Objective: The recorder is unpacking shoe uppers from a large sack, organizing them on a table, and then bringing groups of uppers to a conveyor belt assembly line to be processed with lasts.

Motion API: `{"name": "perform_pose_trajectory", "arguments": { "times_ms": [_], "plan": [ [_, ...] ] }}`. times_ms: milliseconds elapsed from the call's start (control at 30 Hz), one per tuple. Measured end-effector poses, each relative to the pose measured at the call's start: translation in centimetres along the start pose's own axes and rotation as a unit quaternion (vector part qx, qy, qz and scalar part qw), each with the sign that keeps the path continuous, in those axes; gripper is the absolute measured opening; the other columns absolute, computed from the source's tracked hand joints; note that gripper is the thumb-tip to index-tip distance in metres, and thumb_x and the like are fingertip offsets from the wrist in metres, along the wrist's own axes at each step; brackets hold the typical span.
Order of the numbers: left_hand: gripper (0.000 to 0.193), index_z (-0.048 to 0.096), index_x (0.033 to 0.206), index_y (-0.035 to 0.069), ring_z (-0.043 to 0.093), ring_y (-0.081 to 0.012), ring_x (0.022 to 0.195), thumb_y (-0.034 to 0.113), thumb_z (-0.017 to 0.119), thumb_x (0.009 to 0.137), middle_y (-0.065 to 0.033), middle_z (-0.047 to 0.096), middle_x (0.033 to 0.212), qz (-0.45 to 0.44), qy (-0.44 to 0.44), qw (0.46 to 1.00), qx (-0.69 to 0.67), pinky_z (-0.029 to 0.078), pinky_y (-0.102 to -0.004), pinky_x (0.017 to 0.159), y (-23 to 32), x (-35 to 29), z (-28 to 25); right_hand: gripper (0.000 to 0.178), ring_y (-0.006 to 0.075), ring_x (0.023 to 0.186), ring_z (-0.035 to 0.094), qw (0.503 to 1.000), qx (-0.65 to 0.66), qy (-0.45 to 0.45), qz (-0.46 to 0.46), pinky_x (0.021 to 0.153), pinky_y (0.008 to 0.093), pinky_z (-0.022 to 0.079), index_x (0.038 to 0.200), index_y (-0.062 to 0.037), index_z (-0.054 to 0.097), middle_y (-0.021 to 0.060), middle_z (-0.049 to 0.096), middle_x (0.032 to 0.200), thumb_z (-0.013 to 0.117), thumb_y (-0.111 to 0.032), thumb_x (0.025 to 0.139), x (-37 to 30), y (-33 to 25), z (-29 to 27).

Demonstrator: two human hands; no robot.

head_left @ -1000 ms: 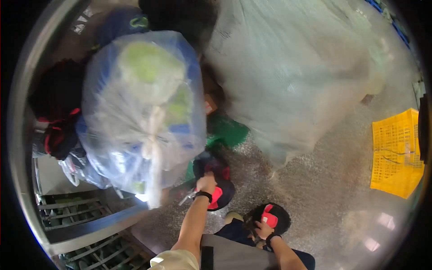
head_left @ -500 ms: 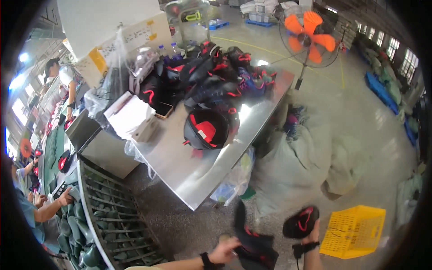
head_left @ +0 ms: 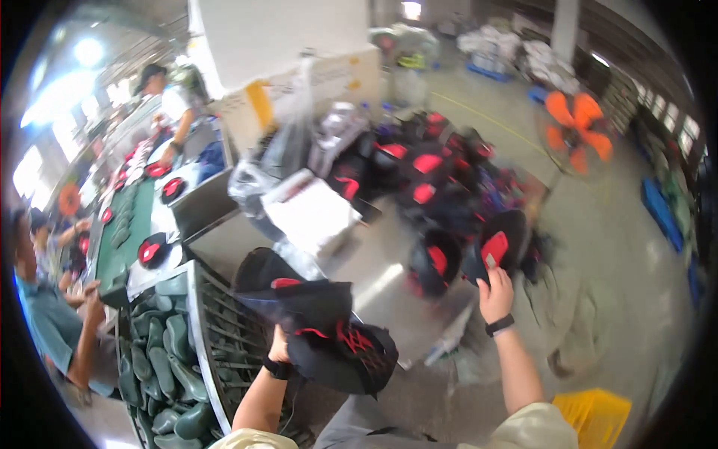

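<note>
My left hand [head_left: 278,349], low in front of the table, is closed round black shoe uppers with red trim. One black upper [head_left: 307,295] extends up and left over the rack; another, with red laces [head_left: 357,341], hangs just right of the hand. My right hand [head_left: 496,296] is raised at the table's right edge. It grips a black shoe upper [head_left: 510,232] with a red lining, its opening facing me. Just left of that, a black-and-red upper [head_left: 437,262] rests on the metal table [head_left: 385,221]. Part of the left hand's fingers is hidden behind the uppers.
More black-and-red uppers [head_left: 426,161] are heaped at the table's back. A white box [head_left: 310,213] stands on its left. Green shoe lasts [head_left: 168,352] fill a metal rack [head_left: 198,322]. Nearby are a yellow crate [head_left: 594,419], an orange fan [head_left: 576,131] and a co-worker [head_left: 63,322].
The view has turned left. Both hands have come up from low by the floor: the left has swung left with its uppers, the right has lifted its upper to the table's right edge.
</note>
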State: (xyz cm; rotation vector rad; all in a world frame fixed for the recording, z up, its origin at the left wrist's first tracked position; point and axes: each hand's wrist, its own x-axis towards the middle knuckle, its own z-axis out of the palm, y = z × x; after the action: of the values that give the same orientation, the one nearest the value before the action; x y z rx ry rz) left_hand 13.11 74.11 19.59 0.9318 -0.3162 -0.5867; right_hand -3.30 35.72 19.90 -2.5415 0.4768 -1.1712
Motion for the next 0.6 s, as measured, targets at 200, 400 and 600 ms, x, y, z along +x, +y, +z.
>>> {"name": "perform_pose_trajectory", "arguments": {
  "times_ms": [200, 400, 600],
  "plan": [
    [0.046, 0.054, 0.103, 0.001, 0.05, -0.0133, 0.094, -0.013, 0.047, 0.059, -0.0035, 0.055, 0.103, 0.146, 0.043, 0.93, 0.335, 0.039, -0.0236, 0.081, 6.8, 5.1, -7.1, 0.024, 0.0373, 0.091, 0.046, 0.997, -0.002, 0.04, -0.065, 0.08, 0.0448, 0.035, 0.086, 0.0025, 0.052, 0.0175, 0.052, 0.091, 0.054, -0.021, 0.079, 4.5, -3.0, 5.9],
    [0.048, 0.037, 0.12, 0.005, 0.051, -0.0094, 0.054, 0.004, 0.059, 0.078, -0.0085, 0.056, 0.086, 0.262, 0.374, 0.851, 0.26, 0.036, -0.0209, 0.047, 19.8, 9.5, -14.5, 0.02, 0.0326, 0.093, 0.046, 0.979, 0.116, 0.006, -0.167, 0.083, 0.0438, 0.033, 0.086, -0.0011, 0.056, 0.011, 0.056, 0.089, 0.054, -0.014, 0.071, 16.6, -14.4, 8.0],
    [0.046, 0.038, 0.122, 0.001, 0.06, -0.0128, 0.062, 0.008, 0.057, 0.081, -0.0079, 0.056, 0.093, 0.428, 0.516, 0.691, 0.27, 0.04, -0.0198, 0.046, 35.9, 8.8, -26.0, 0.019, 0.0237, 0.085, 0.052, 0.923, 0.242, -0.066, -0.292, 0.073, 0.0381, 0.035, 0.078, -0.0083, 0.06, 0.0006, 0.062, 0.088, 0.052, -0.01, 0.061, 22.1, -27.5, 16.0]
  ]
}}
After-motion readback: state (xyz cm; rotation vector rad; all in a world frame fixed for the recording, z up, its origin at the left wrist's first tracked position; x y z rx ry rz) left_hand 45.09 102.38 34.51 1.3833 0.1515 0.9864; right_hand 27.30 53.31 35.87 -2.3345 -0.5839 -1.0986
